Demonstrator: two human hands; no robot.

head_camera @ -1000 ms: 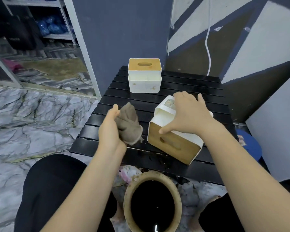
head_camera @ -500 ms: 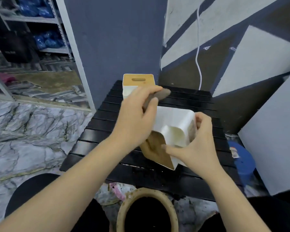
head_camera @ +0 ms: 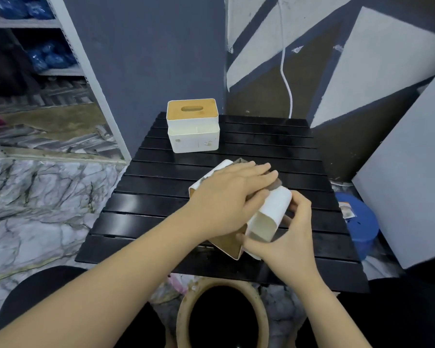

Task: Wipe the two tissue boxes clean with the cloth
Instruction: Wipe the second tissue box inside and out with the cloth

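The left hand (head_camera: 232, 197) lies flat, fingers straight, pressing the grey cloth (head_camera: 274, 183) onto the near box (head_camera: 270, 212); only the cloth's edges show past the fingertips. The right hand (head_camera: 290, 232) has its grip curled round that box's near end, holding it tipped on the black slatted bench (head_camera: 261, 144), wooden lid facing near-left. The far box (head_camera: 193, 126) stands upright at the bench's far left; small marks on its front cannot be read. A blue tub (head_camera: 359, 222) with a label too blurred to read stands right of the bench.
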